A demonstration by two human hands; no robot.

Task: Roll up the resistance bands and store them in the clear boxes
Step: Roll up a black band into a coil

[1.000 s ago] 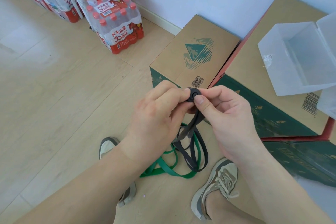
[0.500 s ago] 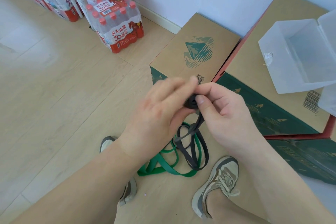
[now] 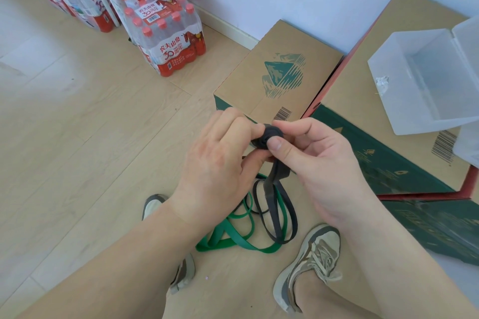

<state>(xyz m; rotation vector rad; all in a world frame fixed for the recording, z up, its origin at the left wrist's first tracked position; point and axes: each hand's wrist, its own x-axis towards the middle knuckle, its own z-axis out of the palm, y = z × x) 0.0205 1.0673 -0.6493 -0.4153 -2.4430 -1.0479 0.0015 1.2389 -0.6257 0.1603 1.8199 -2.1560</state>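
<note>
Thicker now, the black band roll (image 3: 267, 136) sits pinched between left hand (image 3: 215, 163) and right hand (image 3: 313, 155), its tail (image 3: 272, 198) hanging straight below.

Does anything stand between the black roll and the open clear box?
Nothing visible does. The left hand and right hand pinch the black roll; only open air lies between it and the clear box on the carton.

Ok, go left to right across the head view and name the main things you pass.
Shrink-wrapped pack of water bottles → left hand → rolled end of the black resistance band, pinched by both hands → right hand → open clear box. The cardboard cartons overlap these, so they are left out.
</note>
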